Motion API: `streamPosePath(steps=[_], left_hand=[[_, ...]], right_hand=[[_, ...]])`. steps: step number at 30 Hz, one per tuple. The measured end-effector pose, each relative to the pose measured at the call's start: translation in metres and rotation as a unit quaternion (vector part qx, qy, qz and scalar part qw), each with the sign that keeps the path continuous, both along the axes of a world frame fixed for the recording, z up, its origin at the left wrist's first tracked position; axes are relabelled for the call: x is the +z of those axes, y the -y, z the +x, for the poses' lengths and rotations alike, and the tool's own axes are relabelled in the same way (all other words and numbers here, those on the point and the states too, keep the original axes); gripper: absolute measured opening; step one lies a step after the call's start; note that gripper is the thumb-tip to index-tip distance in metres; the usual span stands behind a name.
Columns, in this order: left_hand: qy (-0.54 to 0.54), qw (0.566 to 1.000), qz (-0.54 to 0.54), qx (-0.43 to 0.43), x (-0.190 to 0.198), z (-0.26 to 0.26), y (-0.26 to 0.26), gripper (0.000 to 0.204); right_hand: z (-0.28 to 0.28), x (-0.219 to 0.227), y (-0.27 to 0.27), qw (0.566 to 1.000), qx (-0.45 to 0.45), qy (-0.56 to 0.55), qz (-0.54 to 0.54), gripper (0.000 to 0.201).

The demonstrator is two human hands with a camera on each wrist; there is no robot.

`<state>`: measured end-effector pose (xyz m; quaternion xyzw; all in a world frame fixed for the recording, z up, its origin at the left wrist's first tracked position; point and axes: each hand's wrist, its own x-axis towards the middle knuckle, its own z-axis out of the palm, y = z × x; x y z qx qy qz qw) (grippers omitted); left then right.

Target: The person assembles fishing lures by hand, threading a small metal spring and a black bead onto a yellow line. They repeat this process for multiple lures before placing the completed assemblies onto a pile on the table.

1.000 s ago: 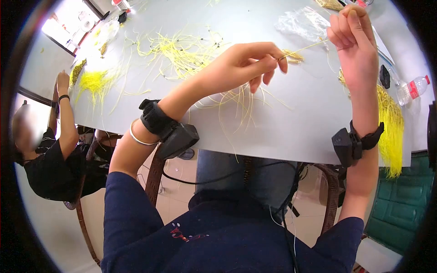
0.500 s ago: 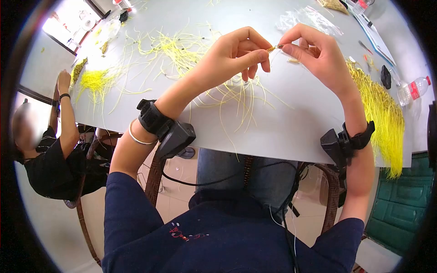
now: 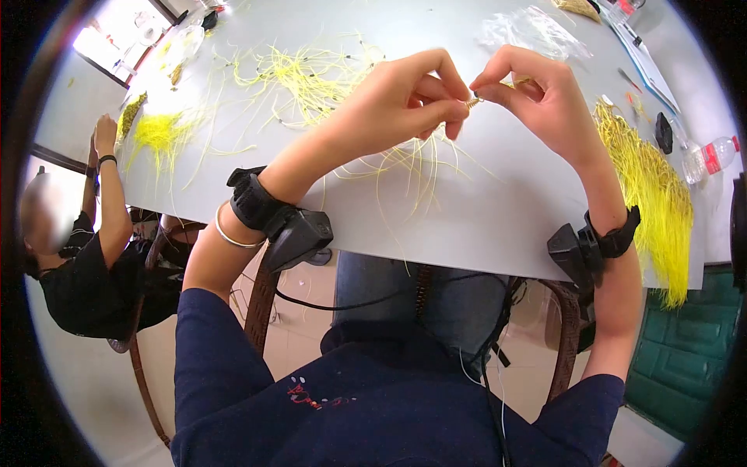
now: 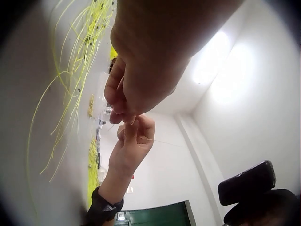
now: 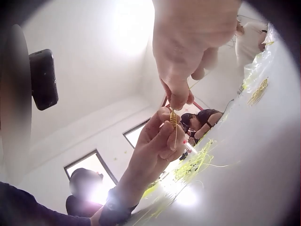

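no writing reads clearly; the bottle (image 3: 706, 152) at the table's (image 3: 498, 218) right edge has a red label, too small to make out. the left hand (image 3: 405, 97) and right hand (image 3: 537, 97) both pinch a small gold coil (image 3: 472, 101) above the table, with what seems a thin yellow strand (image 5: 176, 136) hanging from it. half a second ago the hands sat slightly higher; a second ago the right hand was raised far off.
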<state>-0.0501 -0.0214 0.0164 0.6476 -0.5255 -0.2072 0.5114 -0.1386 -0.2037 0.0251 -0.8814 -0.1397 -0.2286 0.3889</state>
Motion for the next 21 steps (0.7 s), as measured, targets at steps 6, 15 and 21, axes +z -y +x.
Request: streamPosePath(steps=[6,15,21], left_hand=[[0.03,0.996,-0.037,-0.078,0.009,-0.002,-0.004,0.015],[-0.104,0.938,-0.33,-0.027,0.033,0.039,-0.037,0.021],[-0.119,0.884,-0.452,0.026,0.067,0.054,-0.055,0.024]], right_hand=[[0.012,-0.017,0.0,0.982,0.129,0.002,0.138,0.007],[0.012,-0.028,-0.002,0.999,-0.007,-0.017,-0.034,0.012],[0.012,-0.022,-0.02,0.992,-0.021,0.038,-0.117,0.011]])
